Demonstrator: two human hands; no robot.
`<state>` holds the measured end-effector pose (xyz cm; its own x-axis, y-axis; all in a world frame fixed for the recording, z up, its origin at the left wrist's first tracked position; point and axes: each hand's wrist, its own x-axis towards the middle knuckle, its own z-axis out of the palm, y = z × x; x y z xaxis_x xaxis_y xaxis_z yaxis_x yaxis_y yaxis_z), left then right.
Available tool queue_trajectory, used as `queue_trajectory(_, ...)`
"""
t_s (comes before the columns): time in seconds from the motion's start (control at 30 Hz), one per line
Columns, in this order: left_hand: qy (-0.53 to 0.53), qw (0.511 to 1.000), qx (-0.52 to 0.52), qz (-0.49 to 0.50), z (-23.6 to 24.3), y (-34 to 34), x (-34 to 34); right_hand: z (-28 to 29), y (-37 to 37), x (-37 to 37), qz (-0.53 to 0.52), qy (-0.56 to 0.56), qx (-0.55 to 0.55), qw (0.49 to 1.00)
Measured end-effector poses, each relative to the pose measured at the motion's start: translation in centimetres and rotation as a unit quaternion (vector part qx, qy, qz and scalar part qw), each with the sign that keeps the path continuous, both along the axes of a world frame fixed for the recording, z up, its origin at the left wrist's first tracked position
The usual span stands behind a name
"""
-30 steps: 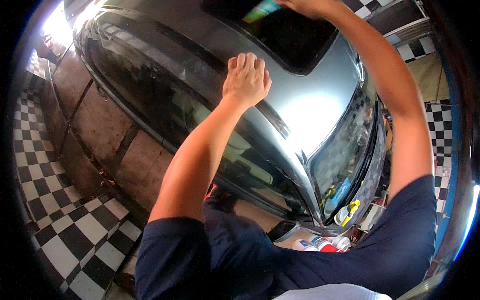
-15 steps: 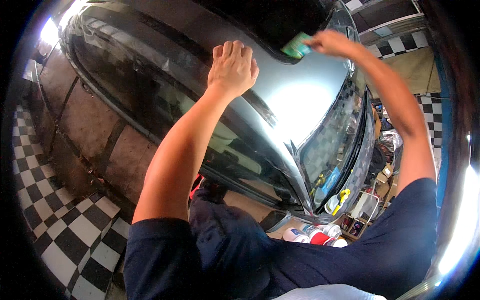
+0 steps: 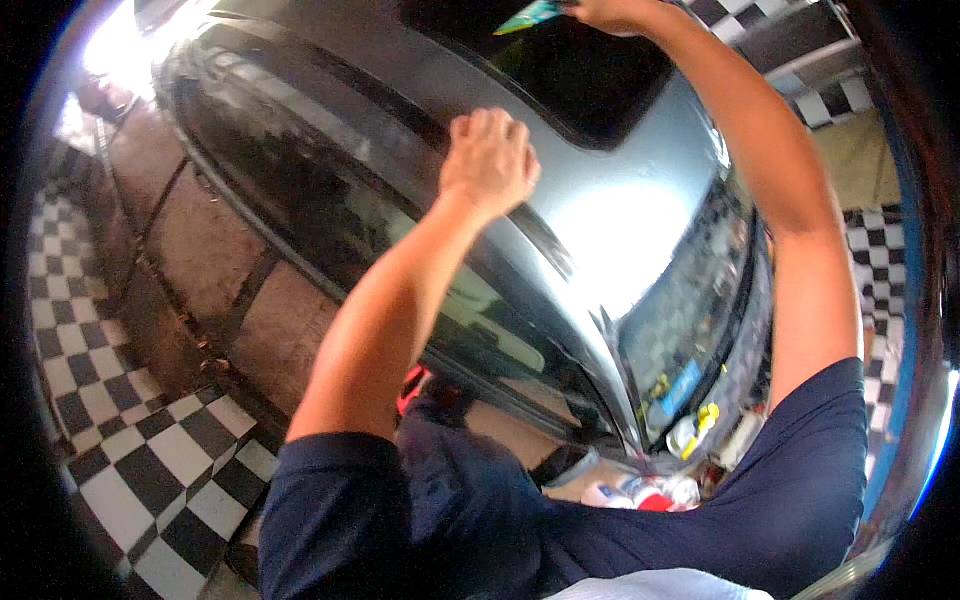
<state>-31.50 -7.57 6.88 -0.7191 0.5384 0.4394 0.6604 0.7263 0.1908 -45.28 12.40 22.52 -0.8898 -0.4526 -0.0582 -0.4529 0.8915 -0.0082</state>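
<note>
My left hand (image 3: 490, 158) is closed over the roof rail (image 3: 540, 235) of a grey car, its fingers curled down onto it. At the top edge of the view my right hand (image 3: 615, 14) holds a flat green piece (image 3: 530, 16), thin and pointed at its lower end; its exact kind does not show. The piece is over the dark glass roof panel (image 3: 600, 85). Whether it touches the glass I cannot tell. Bright light reflects off the silver car roof (image 3: 625, 215) between my arms.
The car's side windows (image 3: 300, 150) run along the left, its end window (image 3: 685, 290) to the right. Yellow and blue things (image 3: 690, 390) lie by that window. Several white and red containers (image 3: 650, 492) stand low by my body. Black-and-white checkered floor (image 3: 150, 480) shows at left.
My right hand has moved up and left with the green piece, from the panel's corner to farther across it. My left hand stays on the roof rail while the view has shifted.
</note>
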Motion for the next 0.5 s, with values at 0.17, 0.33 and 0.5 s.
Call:
queue_trajectory(0.17,-0.001,1.000,-0.006,-0.021,-0.1,1.4,0.2,-2.5,-8.0,-9.4,0.046,0.028,0.032,0.998)
queue_trajectory(0.33,0.006,1.000,0.001,-0.003,0.1,0.5,-0.1,-2.9,-10.4,-6.0,-0.010,-0.111,-0.001,0.994)
queue_trajectory(0.5,0.016,1.000,0.010,-0.002,-0.8,0.6,-0.2,-5.6,2.0,3.6,0.074,-0.020,0.031,0.997)
